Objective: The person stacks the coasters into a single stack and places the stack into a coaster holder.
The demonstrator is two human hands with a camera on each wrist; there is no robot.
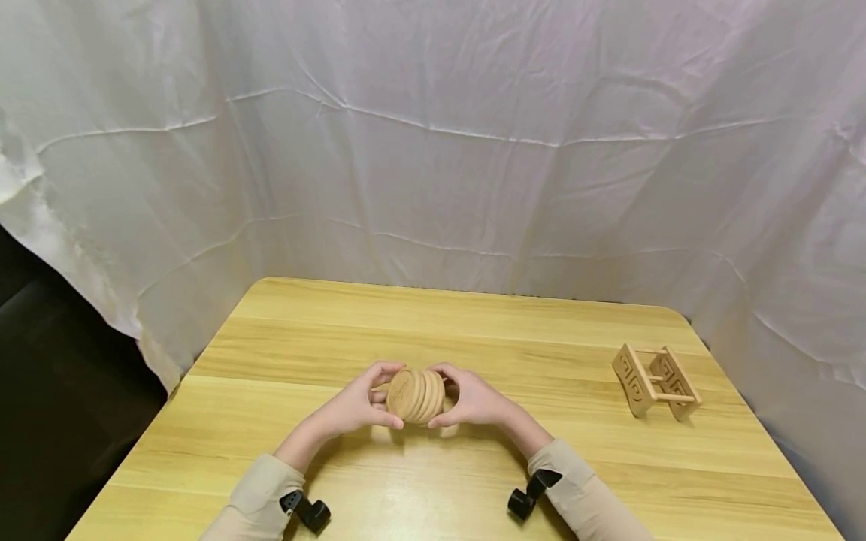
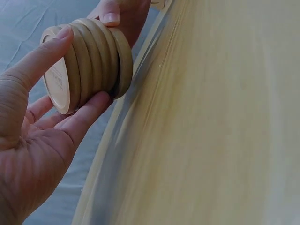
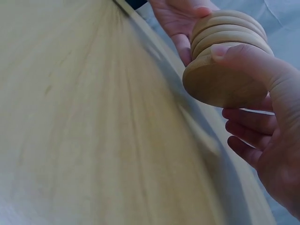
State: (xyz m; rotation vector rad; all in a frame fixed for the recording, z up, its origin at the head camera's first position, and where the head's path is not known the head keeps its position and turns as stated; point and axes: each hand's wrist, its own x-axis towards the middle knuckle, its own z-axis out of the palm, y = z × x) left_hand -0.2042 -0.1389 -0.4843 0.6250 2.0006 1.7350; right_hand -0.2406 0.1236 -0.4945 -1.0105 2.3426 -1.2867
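Note:
Between my two hands a stack of round wooden coasters is held on its side, close over the table. My left hand grips the left end, where an engraved face shows; its thumb lies on the rim and its fingers curl underneath in the left wrist view. My right hand holds the other end, thumb on the edge of a plain outer coaster, fingers below. That end coaster sits slightly tilted from the rest of the stack. Several coasters stand side by side.
A wooden holder with cut-out side panels and joining rods stands at the right of the wooden table. Pale curtains hang behind the table. Each wrist carries a black camera on a beige sleeve.

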